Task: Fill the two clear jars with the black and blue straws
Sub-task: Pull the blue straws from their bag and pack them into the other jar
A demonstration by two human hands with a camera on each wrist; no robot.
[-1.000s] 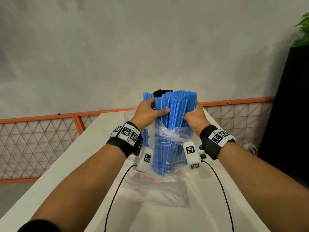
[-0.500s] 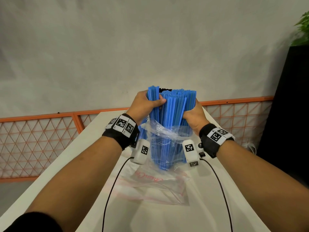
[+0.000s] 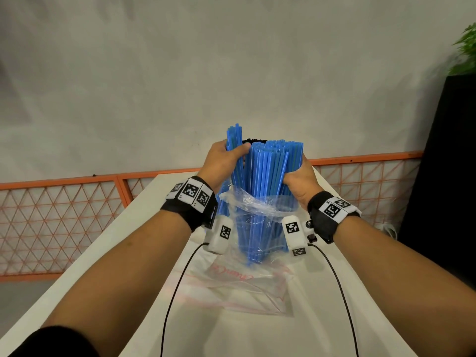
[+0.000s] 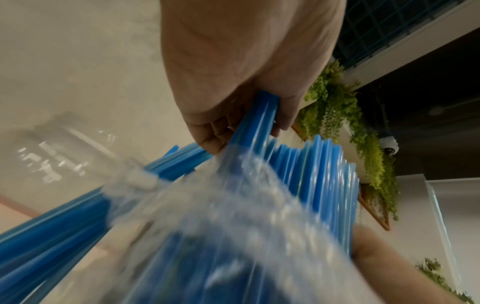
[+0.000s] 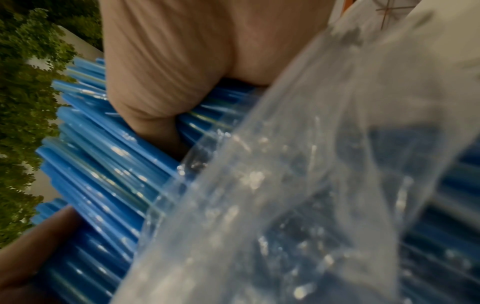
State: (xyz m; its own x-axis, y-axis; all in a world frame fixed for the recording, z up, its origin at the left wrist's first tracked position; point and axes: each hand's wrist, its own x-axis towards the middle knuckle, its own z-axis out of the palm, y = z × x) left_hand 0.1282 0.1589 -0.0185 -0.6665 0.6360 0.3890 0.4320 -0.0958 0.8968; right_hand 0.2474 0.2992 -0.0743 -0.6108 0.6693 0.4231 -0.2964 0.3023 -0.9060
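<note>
A thick bundle of blue straws point(image 3: 268, 173) stands upright, its lower half inside a clear plastic bag point(image 3: 253, 210). My right hand point(image 3: 296, 176) grips the bundle from the right. My left hand point(image 3: 226, 158) pinches a small bunch of blue straws point(image 3: 235, 139) that sticks up higher than the rest. In the left wrist view my fingers point(image 4: 259, 115) curl round that bunch point(image 4: 257, 127). Black straw tips point(image 3: 255, 140) peek out behind the bundle. A clear jar point(image 4: 62, 152) shows blurred in the left wrist view. The right wrist view shows the straws point(image 5: 103, 174) and the bag point(image 5: 311, 185).
A second clear zip bag point(image 3: 244, 287) lies flat on the white table point(image 3: 116, 292) under my hands. An orange mesh fence point(image 3: 64, 215) runs behind the table. A black stand point(image 3: 443, 176) with a plant point(image 3: 466, 50) is at the right.
My left hand has drawn a small bunch of blue straws upward out of the bundle. The whole bundle and both hands have risen a little above the table.
</note>
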